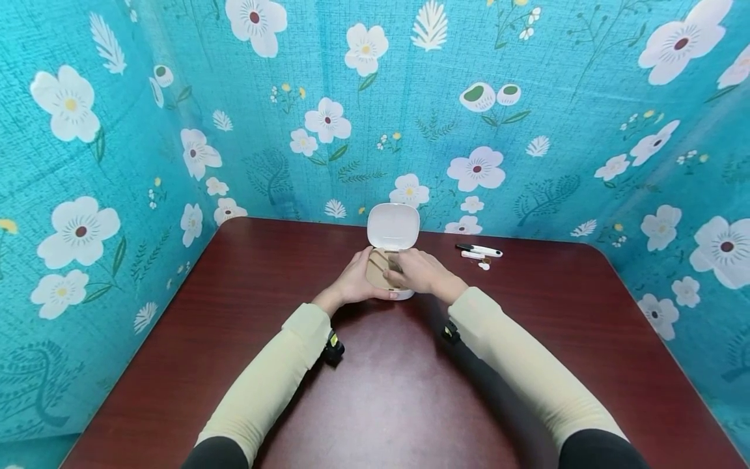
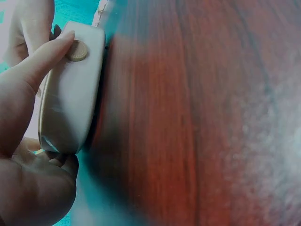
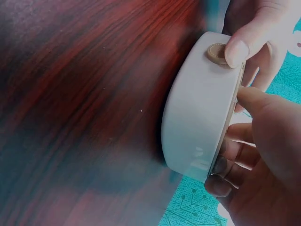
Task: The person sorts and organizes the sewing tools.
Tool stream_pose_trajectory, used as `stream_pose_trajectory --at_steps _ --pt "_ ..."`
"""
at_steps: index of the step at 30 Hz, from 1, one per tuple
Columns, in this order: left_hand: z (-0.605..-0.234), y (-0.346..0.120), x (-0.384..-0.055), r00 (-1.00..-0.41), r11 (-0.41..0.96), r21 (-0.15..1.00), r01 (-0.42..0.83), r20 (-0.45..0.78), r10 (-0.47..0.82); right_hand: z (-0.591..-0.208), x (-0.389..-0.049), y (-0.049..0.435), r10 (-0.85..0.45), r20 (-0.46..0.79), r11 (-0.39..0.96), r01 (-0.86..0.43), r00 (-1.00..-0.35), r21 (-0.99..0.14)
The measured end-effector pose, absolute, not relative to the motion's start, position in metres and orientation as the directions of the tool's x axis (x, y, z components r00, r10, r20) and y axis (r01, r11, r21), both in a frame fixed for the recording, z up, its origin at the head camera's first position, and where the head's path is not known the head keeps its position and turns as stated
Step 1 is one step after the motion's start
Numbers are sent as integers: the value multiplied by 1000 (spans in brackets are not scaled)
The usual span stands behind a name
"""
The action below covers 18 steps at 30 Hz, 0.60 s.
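Note:
A small white box with a round tan tab on its front stands towards the table's far edge. Its white lid is raised, and a beige inside shows in the head view. My left hand grips the box's left side, the thumb lying along the front by the tab. From the right, my right hand reaches over the rim with bent fingers inside the box. Whether those fingers hold something is hidden by the hand and the box wall.
Right of the box lie a black-and-white pen-shaped tool, a short white stick-like piece and a tiny white item. A blue floral cloth hangs around the dark red-brown table.

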<state>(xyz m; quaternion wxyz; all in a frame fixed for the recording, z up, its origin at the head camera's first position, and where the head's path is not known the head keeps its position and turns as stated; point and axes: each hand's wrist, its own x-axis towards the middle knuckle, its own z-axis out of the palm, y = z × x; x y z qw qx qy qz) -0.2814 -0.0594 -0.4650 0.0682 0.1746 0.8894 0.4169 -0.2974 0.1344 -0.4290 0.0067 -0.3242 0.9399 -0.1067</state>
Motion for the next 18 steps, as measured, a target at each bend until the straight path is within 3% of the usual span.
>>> stream_pose_trajectory --at_steps 7,14,18 --pt "-468 -58 -279 -931 579 776 249 27 364 -433 -291 138 -616 57 764 -613 -786 -203" --pt "-468 -57 -276 -937 566 782 262 65 345 -426 -280 152 -621 89 726 -614 -779 -310" --pt "-470 -56 -279 -941 573 777 262 73 332 -420 -275 162 -638 116 704 -637 -762 -314"
